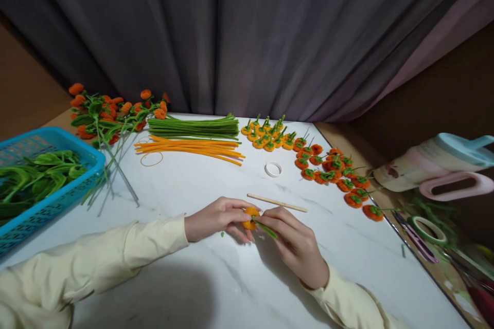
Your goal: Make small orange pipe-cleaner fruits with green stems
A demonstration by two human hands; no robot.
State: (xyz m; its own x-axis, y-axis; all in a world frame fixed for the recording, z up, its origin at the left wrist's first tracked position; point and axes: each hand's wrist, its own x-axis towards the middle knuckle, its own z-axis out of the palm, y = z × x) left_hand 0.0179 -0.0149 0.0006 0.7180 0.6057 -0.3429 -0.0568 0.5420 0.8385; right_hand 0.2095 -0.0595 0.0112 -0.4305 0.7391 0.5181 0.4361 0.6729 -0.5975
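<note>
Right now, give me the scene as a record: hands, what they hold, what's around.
left hand: holds a yellow-orange fuzzy piece
right hand: holds a green strip at that piece; attachment unclear
just beyond hands: wooden stick, farther off a white ring
far side: green stems, with orange stems nearer
right of stems: small yellow flowers, then orange ones
far left: blue basket holding green leaves
</note>
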